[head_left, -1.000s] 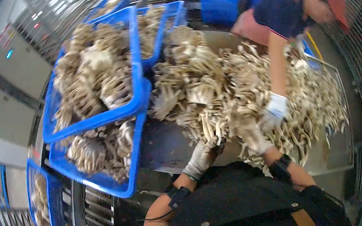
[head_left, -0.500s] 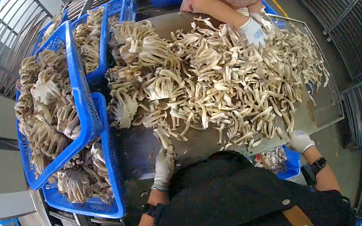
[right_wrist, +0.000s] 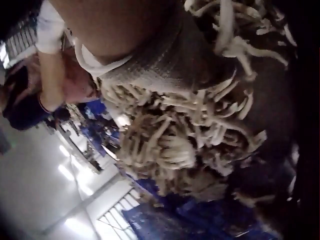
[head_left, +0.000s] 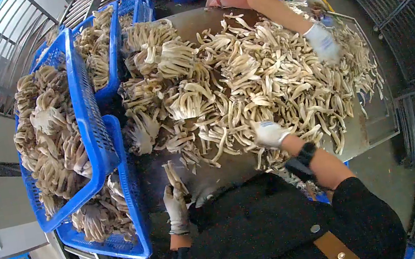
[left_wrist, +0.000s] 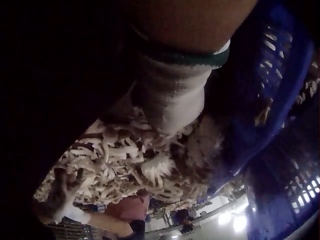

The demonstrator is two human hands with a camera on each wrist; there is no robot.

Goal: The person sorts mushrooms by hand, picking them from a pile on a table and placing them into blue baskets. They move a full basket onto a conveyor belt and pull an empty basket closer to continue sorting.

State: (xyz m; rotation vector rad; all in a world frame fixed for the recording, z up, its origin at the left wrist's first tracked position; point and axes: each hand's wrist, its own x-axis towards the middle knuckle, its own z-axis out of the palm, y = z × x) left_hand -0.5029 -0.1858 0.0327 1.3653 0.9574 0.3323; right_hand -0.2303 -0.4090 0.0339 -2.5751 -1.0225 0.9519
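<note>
Metal table (head_left: 235,166): left fingers (head_left: 169,196) round mushrooms (head_left: 173,174), right fingers (head_left: 259,130) at pile (head_left: 286,79) (grip unclear)

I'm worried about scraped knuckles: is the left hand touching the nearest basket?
Apart: the head view shows a dark gap between the left hand and the nearest basket.

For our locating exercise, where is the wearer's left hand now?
In the head view, the left hand is left of centre, holding mushrooms, right of the lower blue basket.
</note>
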